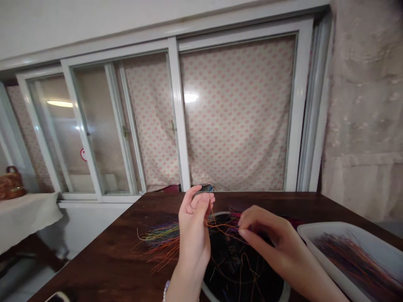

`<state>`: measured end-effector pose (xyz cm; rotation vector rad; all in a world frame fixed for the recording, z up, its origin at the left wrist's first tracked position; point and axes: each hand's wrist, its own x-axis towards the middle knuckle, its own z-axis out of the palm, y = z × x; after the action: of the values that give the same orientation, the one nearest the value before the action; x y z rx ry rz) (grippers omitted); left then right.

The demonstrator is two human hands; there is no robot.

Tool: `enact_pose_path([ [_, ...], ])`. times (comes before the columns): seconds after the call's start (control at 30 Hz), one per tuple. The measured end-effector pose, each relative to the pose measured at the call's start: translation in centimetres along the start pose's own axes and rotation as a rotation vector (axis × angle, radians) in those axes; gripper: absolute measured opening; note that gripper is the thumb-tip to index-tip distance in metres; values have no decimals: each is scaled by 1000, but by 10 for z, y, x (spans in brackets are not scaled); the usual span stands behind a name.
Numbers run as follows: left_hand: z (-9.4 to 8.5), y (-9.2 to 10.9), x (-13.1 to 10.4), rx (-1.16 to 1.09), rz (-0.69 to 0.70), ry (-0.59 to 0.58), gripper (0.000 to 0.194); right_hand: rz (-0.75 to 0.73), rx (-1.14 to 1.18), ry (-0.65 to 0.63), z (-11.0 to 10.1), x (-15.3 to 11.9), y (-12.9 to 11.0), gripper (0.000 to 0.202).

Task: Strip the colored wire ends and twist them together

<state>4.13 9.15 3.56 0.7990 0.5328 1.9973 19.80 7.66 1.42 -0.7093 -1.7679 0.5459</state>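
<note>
My left hand (195,222) is raised near the middle, its thumb and fingers pinched on a thin orange wire (225,230). At the right, my right hand (270,235) closes thumb against fingertips on the other part of this wire, which spans the gap between the hands. Below them is a round container (286,292) with a pale rim and a dark inside, where several loose wires lie. A spread bundle of coloured wires (163,239), orange, yellow, green and blue, shows left of my left hand. Reddish-pink strands (234,217) show behind my right hand.
A white tray (310,230) with many dark, orange and purple wires stands on the right of the dark wooden table (110,247). A dark object with a pale edge (58,297) lies at the front left. Beyond are sliding windows and a cloth-covered table (28,212) bearing a brown bag (11,184).
</note>
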Motion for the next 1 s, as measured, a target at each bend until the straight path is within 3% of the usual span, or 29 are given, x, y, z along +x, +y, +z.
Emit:
enact_pose_path([
  [0.23, 6, -6, -14, -37, -260, 78, 72, 248, 401, -198, 21, 6, 6, 19],
  [0.43, 5, -10, -12, 16, -232, 59, 72, 361, 511, -159, 37, 3, 24, 28],
  [0.63, 3, -6, -7, 102, -80, -34, 55, 345, 629, -141, 52, 1, 42, 21],
  [0.83, -7, 8, -12, 480, 286, -253, 17, 350, 419, -73, 35, 3, 12, 3],
  [0.9, -11, 13, -14, 582, 340, -339, 12, 256, 367, -7, 24, 5, 3, 3],
  [1.0, -11, 13, -15, 700, 377, -478, 23, 65, 360, 146, 10, 10, 0, 8],
])
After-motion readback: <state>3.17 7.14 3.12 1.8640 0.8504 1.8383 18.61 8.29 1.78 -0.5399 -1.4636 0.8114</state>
